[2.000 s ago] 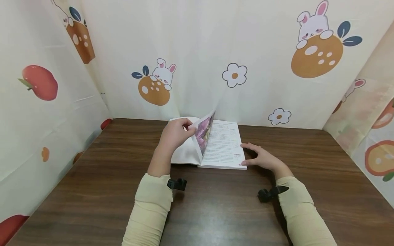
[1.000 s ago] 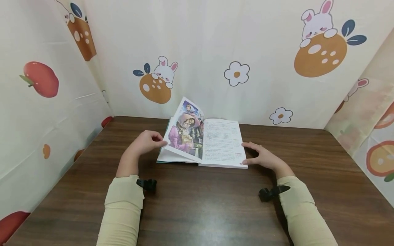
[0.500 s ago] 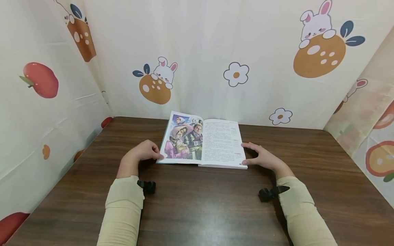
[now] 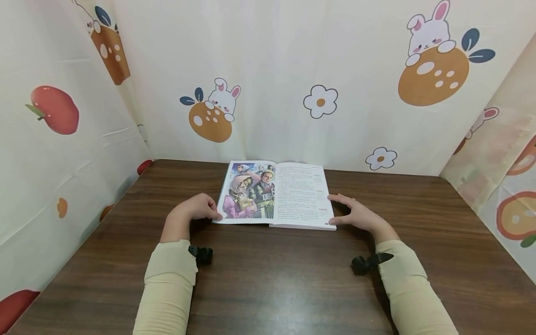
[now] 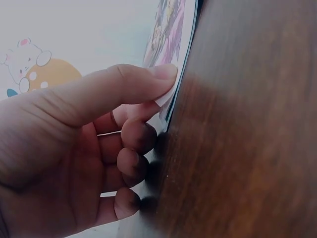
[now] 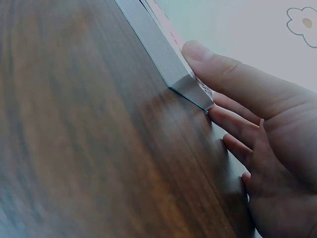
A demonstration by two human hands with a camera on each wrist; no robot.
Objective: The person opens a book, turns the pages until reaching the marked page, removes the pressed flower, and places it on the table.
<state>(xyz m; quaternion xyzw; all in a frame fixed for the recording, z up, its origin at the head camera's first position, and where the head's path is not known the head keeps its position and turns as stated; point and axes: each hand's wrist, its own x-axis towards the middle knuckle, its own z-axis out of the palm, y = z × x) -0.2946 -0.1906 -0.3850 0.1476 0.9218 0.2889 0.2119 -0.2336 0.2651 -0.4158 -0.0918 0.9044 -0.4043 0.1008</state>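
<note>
An open book (image 4: 299,195) lies flat at the back of the table. Its left page (image 4: 250,190) carries a colour picture of several people, and its right page is printed text. My left hand (image 4: 194,208) pinches the lower left corner of the picture page; in the left wrist view the thumb (image 5: 161,79) lies on the page's white margin, with the other fingers curled below. At the right edge my right hand (image 4: 360,216) touches the book with thumb and fingers spread apart. The right wrist view shows that thumb (image 6: 198,52) at the top of the page block, fingers against its side.
The dark wooden table (image 4: 268,279) extends in front of the book and to both sides. A white curtain (image 4: 268,70) printed with rabbits, fruit and flowers stands right behind the table's back edge. Black wrist straps (image 4: 201,255) sit on both beige sleeves.
My left hand has moved left and down, turning the picture page over onto the left side, where it has settled flat. The right hand has stayed at the book's right edge.
</note>
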